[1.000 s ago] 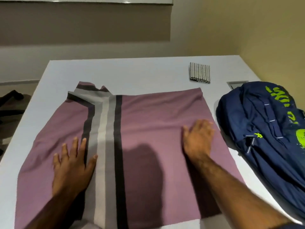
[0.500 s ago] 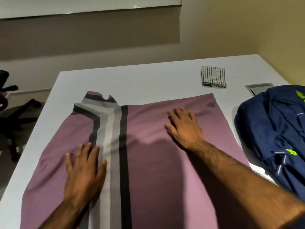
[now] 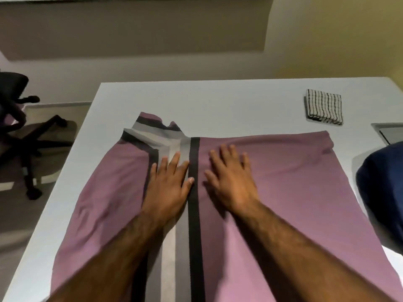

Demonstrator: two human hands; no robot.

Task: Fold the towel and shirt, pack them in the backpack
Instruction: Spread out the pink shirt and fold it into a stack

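Shirt under both flat hands

The left forearm and right forearm are bare as far as the lower edge of view and carry fine hair along their length. The left grip and right grip are bare hands, five fingers each, with knuckle creases visible; the left thumb shows a short, trimmed nail.

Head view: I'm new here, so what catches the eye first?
A mauve shirt with grey and black stripes lies spread on the table, with the left hand and right hand flat on it either side of the black stripe. A folded towel lies far right. A navy backpack shows at the right edge.
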